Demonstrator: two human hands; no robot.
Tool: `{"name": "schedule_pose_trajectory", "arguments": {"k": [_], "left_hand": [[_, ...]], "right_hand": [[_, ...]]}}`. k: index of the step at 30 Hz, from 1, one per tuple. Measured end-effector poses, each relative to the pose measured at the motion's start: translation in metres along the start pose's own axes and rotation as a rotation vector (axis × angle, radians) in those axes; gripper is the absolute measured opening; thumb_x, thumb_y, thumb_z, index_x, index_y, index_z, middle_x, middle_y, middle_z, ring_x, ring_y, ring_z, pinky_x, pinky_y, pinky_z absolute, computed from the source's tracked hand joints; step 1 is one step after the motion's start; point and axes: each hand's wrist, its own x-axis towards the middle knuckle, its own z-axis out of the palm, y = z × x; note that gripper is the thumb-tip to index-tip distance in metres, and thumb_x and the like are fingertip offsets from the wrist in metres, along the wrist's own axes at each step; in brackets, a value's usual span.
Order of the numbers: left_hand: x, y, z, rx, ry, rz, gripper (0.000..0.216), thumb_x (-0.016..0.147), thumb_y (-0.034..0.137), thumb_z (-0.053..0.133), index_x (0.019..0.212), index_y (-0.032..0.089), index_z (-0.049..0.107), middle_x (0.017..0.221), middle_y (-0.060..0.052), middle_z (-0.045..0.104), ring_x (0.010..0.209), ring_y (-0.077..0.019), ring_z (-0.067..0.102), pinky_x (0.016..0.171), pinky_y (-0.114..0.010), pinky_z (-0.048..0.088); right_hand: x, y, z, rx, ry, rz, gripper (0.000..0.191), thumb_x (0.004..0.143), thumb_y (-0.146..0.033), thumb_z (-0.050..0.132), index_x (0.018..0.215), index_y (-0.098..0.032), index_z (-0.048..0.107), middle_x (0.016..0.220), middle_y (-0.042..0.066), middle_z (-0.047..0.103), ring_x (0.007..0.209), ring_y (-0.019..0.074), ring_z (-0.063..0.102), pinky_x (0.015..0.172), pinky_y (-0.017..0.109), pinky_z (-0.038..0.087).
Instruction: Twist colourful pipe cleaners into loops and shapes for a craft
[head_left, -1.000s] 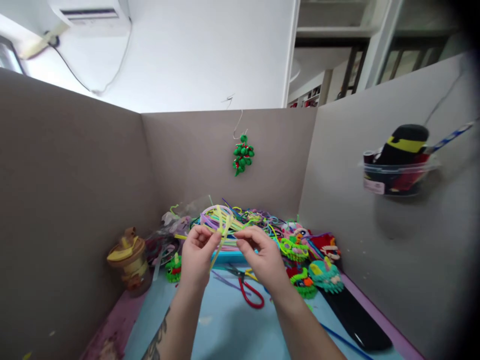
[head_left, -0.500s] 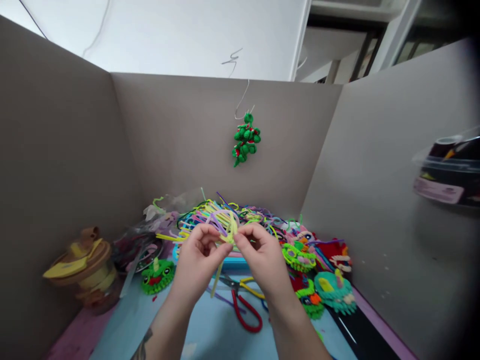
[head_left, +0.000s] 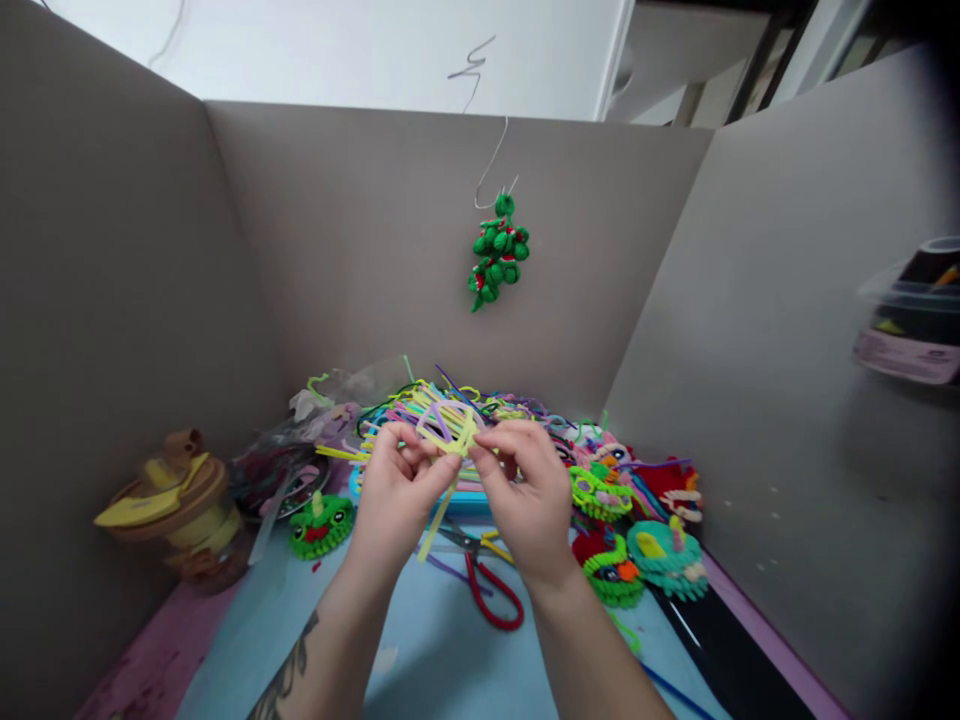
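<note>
Between my hands is a small frame of bent pipe cleaners (head_left: pixel 463 432), pale yellow and lilac, with one yellow tail hanging down. My left hand (head_left: pixel 405 480) pinches its left side between thumb and fingers. On the other side, my right hand (head_left: pixel 525 490) grips the yellow part with thumb and fingertips. Below them on the blue work surface (head_left: pixel 450 675) lie scissors with red handles (head_left: pixel 495 598), partly overlapped by yellow-handled pliers (head_left: pixel 496 546) that my right hand half covers. A purple pipe cleaner (head_left: pixel 450 572) rests beside the scissors.
Behind my hands spreads a heap of colourful pipe cleaners (head_left: pixel 405 410). A green fuzzy figure (head_left: pixel 321 525) sits left; a teal one (head_left: pixel 669 558) and several others lie right. A brown-lidded container (head_left: pixel 187 510) stands far left. A green ornament (head_left: pixel 499 250) hangs from a wire at the back panel.
The view has tilted down slightly, so the scene sits higher. The pipe-cleaner frame has turned between my fingers and shows its rounded loop more openly. Both hands still hold it.
</note>
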Motion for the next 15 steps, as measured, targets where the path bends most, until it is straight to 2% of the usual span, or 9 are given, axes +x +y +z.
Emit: {"name": "schedule_pose_trajectory", "arguments": {"k": [3,5,10,15], "left_hand": [[0.0009,-0.0006,-0.0012,-0.031,0.009,-0.003,0.041,0.062,0.017,0.073,0.075,0.022,0.035,0.058,0.011,0.053,0.051,-0.0054,0.05,0.054,-0.016,0.04],[0.0012,0.0,-0.0017,-0.043,0.01,-0.002,0.041,0.062,0.016,0.073,0.075,0.022,0.035,0.057,0.011,0.054,0.052,-0.0053,0.051,0.055,-0.016,0.04],[-0.0006,0.0037,-0.0011,-0.056,0.03,-0.004,0.042,0.062,0.016,0.074,0.075,0.022,0.035,0.055,0.012,0.053,0.051,-0.0057,0.053,0.054,-0.015,0.04],[-0.005,0.0055,0.0001,-0.051,0.038,0.014,0.043,0.061,0.016,0.075,0.075,0.022,0.035,0.058,0.011,0.055,0.053,-0.006,0.054,0.055,-0.016,0.042]], "right_hand": [[-0.0034,0.0003,0.0022,-0.085,0.023,-0.204,0.015,0.08,-0.014,0.059,0.086,-0.024,0.068,0.085,0.004,0.062,0.08,0.0175,0.059,0.072,0.034,0.05],[-0.005,0.0009,0.0035,-0.13,0.025,-0.276,0.019,0.079,-0.012,0.059,0.089,-0.025,0.068,0.084,0.004,0.064,0.079,0.0174,0.059,0.072,0.035,0.049],[-0.0079,0.0032,0.0044,-0.172,0.07,-0.335,0.028,0.077,-0.007,0.06,0.097,-0.025,0.067,0.085,0.005,0.063,0.079,0.0174,0.058,0.072,0.035,0.049],[-0.0094,0.006,0.0052,-0.215,0.051,-0.326,0.022,0.078,-0.01,0.058,0.092,-0.025,0.067,0.084,0.005,0.062,0.079,0.0184,0.057,0.072,0.036,0.049]]}}
